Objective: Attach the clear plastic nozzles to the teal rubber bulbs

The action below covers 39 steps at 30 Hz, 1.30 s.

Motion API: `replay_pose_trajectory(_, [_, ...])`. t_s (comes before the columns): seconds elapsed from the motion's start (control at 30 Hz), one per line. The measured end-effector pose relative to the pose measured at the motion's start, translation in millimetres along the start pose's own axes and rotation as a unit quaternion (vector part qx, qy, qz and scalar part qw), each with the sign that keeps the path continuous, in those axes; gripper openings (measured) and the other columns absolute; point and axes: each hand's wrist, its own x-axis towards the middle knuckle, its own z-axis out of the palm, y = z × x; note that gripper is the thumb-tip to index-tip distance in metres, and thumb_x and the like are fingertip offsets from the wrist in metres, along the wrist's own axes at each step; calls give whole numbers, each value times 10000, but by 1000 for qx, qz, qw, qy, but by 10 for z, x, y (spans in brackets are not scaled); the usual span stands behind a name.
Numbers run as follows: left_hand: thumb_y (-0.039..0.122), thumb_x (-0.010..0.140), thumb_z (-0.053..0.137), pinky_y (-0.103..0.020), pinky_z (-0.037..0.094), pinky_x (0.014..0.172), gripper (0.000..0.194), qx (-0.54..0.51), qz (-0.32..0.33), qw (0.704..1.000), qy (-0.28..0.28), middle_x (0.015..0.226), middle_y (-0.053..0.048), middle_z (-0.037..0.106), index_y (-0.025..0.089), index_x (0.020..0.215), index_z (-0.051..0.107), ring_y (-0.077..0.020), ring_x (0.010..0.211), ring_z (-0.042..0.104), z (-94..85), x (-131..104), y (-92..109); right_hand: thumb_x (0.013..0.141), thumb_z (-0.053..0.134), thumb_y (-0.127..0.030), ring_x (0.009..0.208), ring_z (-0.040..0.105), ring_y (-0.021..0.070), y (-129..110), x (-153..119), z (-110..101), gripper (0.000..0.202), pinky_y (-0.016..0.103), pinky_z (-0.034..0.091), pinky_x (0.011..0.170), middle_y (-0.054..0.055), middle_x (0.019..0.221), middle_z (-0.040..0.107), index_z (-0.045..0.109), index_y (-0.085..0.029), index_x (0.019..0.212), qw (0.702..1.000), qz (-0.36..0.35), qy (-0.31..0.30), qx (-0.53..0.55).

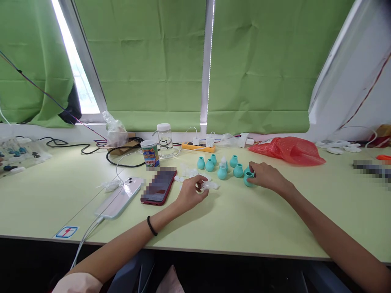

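My left hand (192,192) is closed in a pinch on a small clear plastic tube-like piece (211,185), held just above the table. White translucent pieces (191,171) lie in a loose pile behind it. My right hand (267,176) has its thumb and fingers around a teal rubber bulb (248,181) with an open neck. Several similar bulbs stand upright to its left, among them one teal bulb (238,170) close by. A bulb (222,173) in the group has a whitish piece in its neck.
Left of my hands lie a red-cased phone (159,186) and a pale phone (120,198) with a white cable. Behind them stand a patterned can (150,154) and a clear jar (165,142). An orange power strip (198,147) and red plastic bag (287,150) lie farther back.
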Motion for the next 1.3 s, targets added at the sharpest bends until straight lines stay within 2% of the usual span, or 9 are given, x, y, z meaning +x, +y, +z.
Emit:
replay_pose_trajectory(0.13, [173,615,525,-227,508,575,230,-23,-4,1000,-4,747,-32,580,137,842,543,-108,653,534,8,-4,3,588,493,-266,584,471,150,4,8,30,128,220,273,462,16,642,505,399,-193,635,995,-70,-19,62])
replay_pose_trajectory(0.23, [178,618,528,-234,511,594,226,-45,-13,999,-10,775,-39,588,139,840,540,-112,676,541,11,-5,6,570,481,-220,589,449,143,-37,-6,45,116,222,285,484,2,617,482,377,-192,612,989,-118,-6,88])
replay_pose_trajectory(0.37, [204,636,537,-208,496,550,246,-88,-34,995,-44,727,-26,599,143,873,515,-91,601,539,3,-3,23,594,462,-223,583,423,120,-206,-84,25,92,222,312,526,-10,637,451,393,-190,644,963,-211,35,163])
replay_pose_trajectory(0.47, [241,652,548,-190,468,507,319,-123,-54,989,-59,689,-22,597,139,946,477,-89,573,534,-1,0,31,620,453,-239,548,408,105,-386,-163,28,89,212,311,508,-18,621,438,402,-186,670,942,-245,51,221])
replay_pose_trajectory(0.6, [300,690,530,-195,455,521,320,-182,-67,978,-81,658,-24,571,122,955,512,-95,582,537,12,0,27,637,463,-278,526,420,101,-561,-240,113,163,208,300,478,-19,648,470,373,-191,741,930,-230,99,268])
replay_pose_trajectory(0.7, [326,690,536,-219,463,541,337,-228,-69,965,-106,681,-25,553,117,954,547,-78,537,523,23,-2,31,626,471,-261,525,447,109,-620,-266,208,226,212,297,475,-10,679,510,385,-188,822,929,-225,136,260])
replay_pose_trajectory(0.83, [335,687,543,-224,457,513,356,-272,-73,951,-127,624,-11,530,93,947,544,-66,483,500,21,4,49,624,464,-224,536,462,120,-653,-275,303,115,221,278,485,-4,627,529,445,-178,727,934,-256,160,192])
replay_pose_trajectory(0.97, [334,684,550,-215,440,460,347,-309,-73,937,-144,573,1,506,72,911,541,-67,457,481,13,14,47,627,449,-207,535,465,122,-674,-287,329,53,227,237,467,5,600,536,463,-166,657,943,-251,169,138])
replay_pose_trajectory(1.3, [341,665,570,-220,432,440,349,-332,-77,930,-139,552,3,505,71,886,555,-70,449,474,23,6,38,629,436,-233,568,498,137,-714,-344,295,118,238,174,449,18,662,568,486,-157,703,965,-202,152,73])
